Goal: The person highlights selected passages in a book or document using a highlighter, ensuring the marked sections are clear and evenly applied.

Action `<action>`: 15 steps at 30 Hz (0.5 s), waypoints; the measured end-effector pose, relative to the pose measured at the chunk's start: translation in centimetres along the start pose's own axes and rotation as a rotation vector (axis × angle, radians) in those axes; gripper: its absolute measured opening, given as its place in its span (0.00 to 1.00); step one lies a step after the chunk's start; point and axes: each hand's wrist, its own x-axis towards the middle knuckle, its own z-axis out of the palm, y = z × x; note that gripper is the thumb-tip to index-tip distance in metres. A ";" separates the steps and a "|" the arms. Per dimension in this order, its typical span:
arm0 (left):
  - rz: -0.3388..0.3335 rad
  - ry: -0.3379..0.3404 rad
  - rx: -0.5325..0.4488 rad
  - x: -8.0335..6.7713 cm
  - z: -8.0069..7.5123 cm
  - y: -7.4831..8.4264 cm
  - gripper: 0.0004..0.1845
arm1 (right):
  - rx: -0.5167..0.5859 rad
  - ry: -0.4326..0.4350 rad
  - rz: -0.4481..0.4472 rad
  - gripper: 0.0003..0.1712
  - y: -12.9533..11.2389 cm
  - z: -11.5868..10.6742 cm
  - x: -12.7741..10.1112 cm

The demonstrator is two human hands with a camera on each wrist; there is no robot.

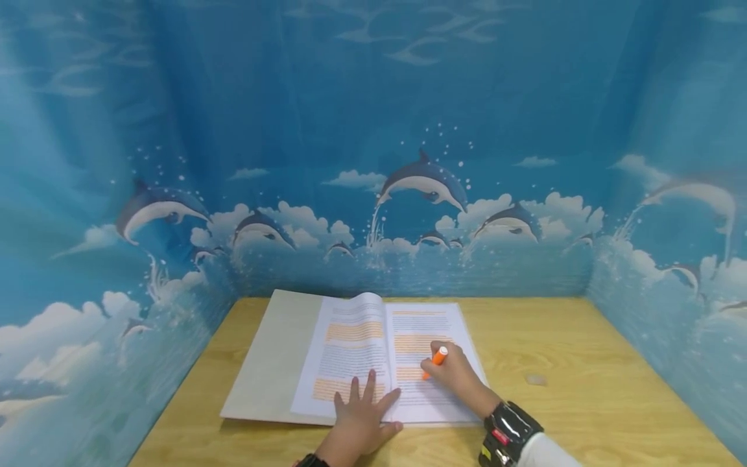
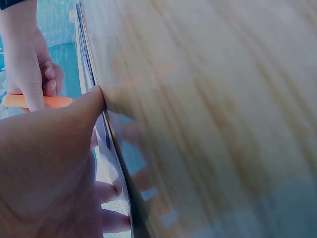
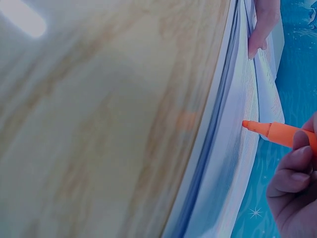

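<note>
An open book (image 1: pixel 356 350) with orange-marked text lies on the wooden table (image 1: pixel 583 389). My left hand (image 1: pixel 363 415) rests flat on the left page near the spine, fingers spread. My right hand (image 1: pixel 458 376) grips an orange highlighter (image 1: pixel 435 362) with its tip on the right page. In the right wrist view the highlighter (image 3: pixel 277 134) touches the page of the book (image 3: pixel 233 148), with the right hand's fingers (image 3: pixel 292 173) curled around it. In the left wrist view my left hand (image 2: pixel 54 163) presses the book's edge, and the highlighter (image 2: pixel 44 101) shows beyond it.
Blue walls printed with dolphins (image 1: pixel 426 181) enclose the table on three sides. A small pale object (image 1: pixel 535 379) lies on the table right of the book. A black wrist device (image 1: pixel 508 431) sits on my right wrist.
</note>
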 end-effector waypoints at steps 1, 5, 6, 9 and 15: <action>-0.002 -0.002 0.001 -0.1 0.1 0.0 0.33 | -0.002 -0.002 0.005 0.24 0.0 0.0 -0.1; -0.002 -0.002 0.007 -0.2 0.2 -0.1 0.33 | 0.003 -0.001 0.015 0.23 0.0 -0.2 -0.3; -0.002 -0.001 0.010 -0.2 0.2 -0.1 0.33 | 0.001 0.000 0.021 0.24 0.1 -0.3 -0.4; -0.007 0.001 0.023 -0.2 -0.1 0.0 0.33 | 0.001 -0.004 0.033 0.23 0.3 -0.6 -0.4; -0.010 0.009 0.026 -0.3 -0.2 0.1 0.32 | 0.016 -0.009 0.027 0.22 0.7 -1.1 -0.5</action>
